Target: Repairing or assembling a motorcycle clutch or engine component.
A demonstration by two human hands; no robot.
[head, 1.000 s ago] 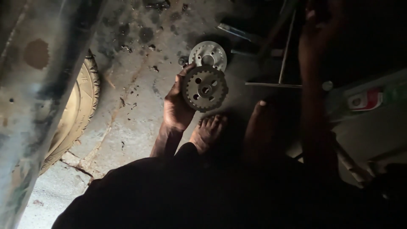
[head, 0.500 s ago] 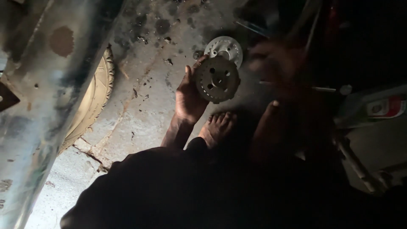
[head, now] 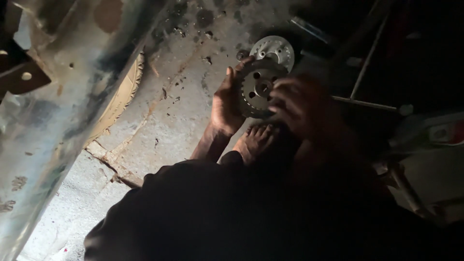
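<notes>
1. Left hand (head: 226,104) cups the gear (head: 258,87) by its left rim, thumb up at the top edge, fingers wrapped behind it; the toothed face with its ring of holes tilts up toward the camera.
2. Right hand (head: 297,104) is now on the gear too: half a second back it was a blur off to the right, a second back well up and away. Its fingertips rest on the lower right of the face, fingers curled; whether they pinch the rim or only touch it I cannot tell (the hand is dark and a bit smeared).
3. So the gear has gone from a one-hand hold to both hands on it, held in the air above the bare foot (head: 256,140).
4. Second disc (head: 274,48), paler, lies on the floor (head: 183,116) just behind the gear, unmoved.
5. The view has drifted, so the beam (head: 72,106) at left looms larger, tyre (head: 123,94) peeking out beside it
</notes>
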